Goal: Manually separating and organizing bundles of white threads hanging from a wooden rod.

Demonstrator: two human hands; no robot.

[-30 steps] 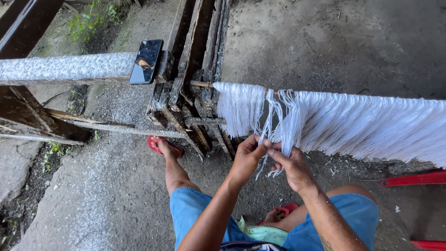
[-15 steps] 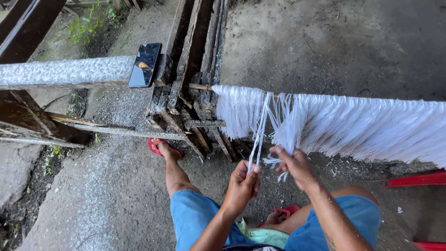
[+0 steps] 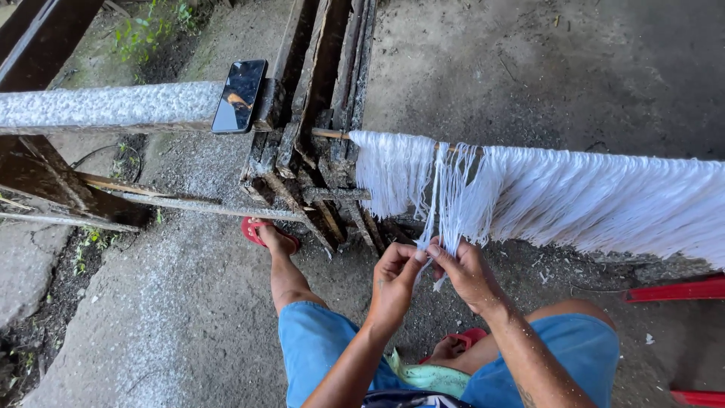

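Observation:
A long fringe of white threads (image 3: 574, 196) hangs from a thin wooden rod (image 3: 332, 134) running to the right. A few thin strands (image 3: 436, 204) hang apart from the rest, drawn down to my hands. My left hand (image 3: 396, 279) and my right hand (image 3: 468, 276) meet just below the fringe, fingertips pinched together on the ends of these strands. Both hands are above my knees in blue shorts (image 3: 317, 347).
A dark phone (image 3: 239, 97) lies on a grey concrete beam (image 3: 106, 107) at the left. Weathered wooden beams (image 3: 317, 151) stand behind the rod. Red sandals (image 3: 257, 233) are on my feet; red plastic pieces (image 3: 672, 291) lie at the right on the concrete floor.
My left hand dropped away to the lower left half a second ago, then rose back to meet my right hand at the thin strands. The strands now hang straight down between both hands.

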